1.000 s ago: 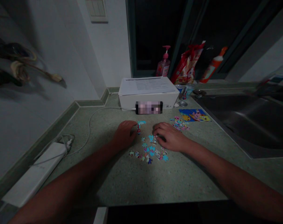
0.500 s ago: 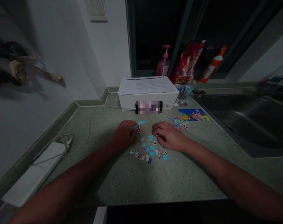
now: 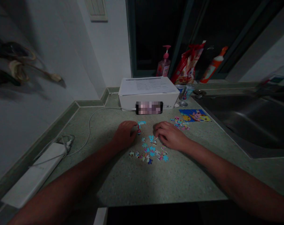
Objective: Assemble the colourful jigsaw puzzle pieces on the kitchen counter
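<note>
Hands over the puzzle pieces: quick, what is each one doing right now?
Left hand: loosely curled beside a red puzzle piece; cannot tell if it holds anything.
Right hand: fingers curled down near blue puzzle pieces; cannot tell if it holds anything.

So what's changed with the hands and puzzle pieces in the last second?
The right hand has shifted slightly up and back from the puzzle pieces, and no piece is visibly lifted. The left hand stayed beside the red puzzle piece, and the pieces look unmoved.
</note>
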Available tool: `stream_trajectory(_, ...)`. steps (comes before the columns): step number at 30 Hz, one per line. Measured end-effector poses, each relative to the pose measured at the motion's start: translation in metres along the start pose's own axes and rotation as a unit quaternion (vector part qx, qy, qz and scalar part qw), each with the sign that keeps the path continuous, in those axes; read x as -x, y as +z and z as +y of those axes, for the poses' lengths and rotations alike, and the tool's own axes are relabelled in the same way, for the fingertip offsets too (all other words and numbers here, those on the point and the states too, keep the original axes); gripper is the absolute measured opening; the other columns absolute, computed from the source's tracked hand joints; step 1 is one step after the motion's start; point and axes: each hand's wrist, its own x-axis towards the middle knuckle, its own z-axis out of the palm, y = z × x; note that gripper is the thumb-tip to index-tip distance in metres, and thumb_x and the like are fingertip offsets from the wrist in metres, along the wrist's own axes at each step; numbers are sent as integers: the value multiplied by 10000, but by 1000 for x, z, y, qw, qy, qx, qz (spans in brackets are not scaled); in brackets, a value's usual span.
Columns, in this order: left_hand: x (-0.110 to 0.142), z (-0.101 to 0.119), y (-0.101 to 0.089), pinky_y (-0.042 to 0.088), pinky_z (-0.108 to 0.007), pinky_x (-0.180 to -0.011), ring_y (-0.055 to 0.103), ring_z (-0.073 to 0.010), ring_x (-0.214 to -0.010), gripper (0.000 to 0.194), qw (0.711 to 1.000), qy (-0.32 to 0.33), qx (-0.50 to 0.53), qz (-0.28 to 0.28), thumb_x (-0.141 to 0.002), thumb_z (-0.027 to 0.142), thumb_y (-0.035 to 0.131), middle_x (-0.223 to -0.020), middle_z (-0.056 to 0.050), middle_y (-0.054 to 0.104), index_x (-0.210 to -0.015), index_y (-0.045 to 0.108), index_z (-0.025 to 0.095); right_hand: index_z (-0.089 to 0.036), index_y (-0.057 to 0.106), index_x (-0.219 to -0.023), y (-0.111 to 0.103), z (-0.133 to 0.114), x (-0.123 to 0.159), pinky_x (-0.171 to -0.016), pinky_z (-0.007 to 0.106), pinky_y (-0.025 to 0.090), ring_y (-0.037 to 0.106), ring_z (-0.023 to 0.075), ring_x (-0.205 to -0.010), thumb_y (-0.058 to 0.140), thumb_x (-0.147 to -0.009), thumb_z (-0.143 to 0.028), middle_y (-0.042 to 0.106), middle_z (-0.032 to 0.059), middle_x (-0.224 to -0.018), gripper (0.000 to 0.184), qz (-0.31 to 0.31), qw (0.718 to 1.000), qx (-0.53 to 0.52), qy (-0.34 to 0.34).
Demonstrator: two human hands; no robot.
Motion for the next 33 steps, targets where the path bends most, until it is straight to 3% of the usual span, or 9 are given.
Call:
stream_trajectory(24, 0, -1, 1, 541, -577, -1174, 701, -339, -1257, 385, 1000, 0, 3, 1, -917, 212, 599, -1311, -144, 775, -1286, 708, 211, -234, 742, -1000, -2, -6, -1, -1016, 490, 544, 664, 284, -1161, 594, -907, -25, 710, 104, -1149, 272, -2, 1000, -19, -11)
stream_trajectory(33, 0, -2, 1, 546, -573, -1167, 707, -340, -1242, 389, 1000, -1, 10, 4, -899, 206, 618, -1297, -143, 778, -1277, 713, 211, -244, 725, -1041, 5, -20, -3, -1042, 525, 547, 666, 305, -1214, 759, -978, -239, 718, 121, -1208, 71, -13, 999, -29, -22)
